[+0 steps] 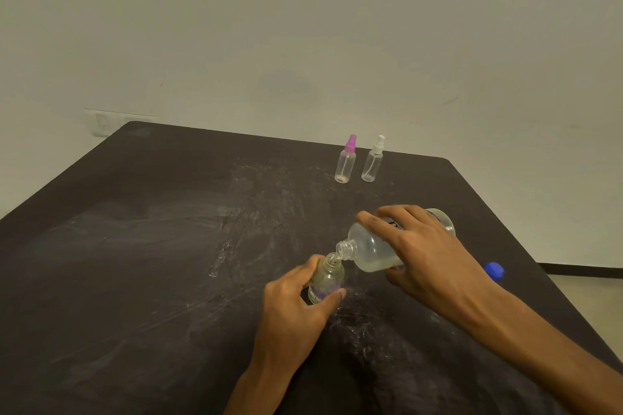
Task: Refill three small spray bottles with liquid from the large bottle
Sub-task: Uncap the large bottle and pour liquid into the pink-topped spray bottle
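My right hand (424, 253) grips the large clear bottle (372, 251), tipped on its side with its open neck down to the left, and clear liquid runs from it. Just under that neck stands a small open bottle (326, 280) with no spray top, held upright on the table by my left hand (296, 303). Two more small spray bottles stand capped at the far edge: one with a pink top (345, 162) and one with a white top (372, 162).
A blue cap (494, 270) lies on the dark, scuffed table (151, 263) near its right edge, behind my right forearm. A pale wall with a socket plate (104, 121) rises behind the table.
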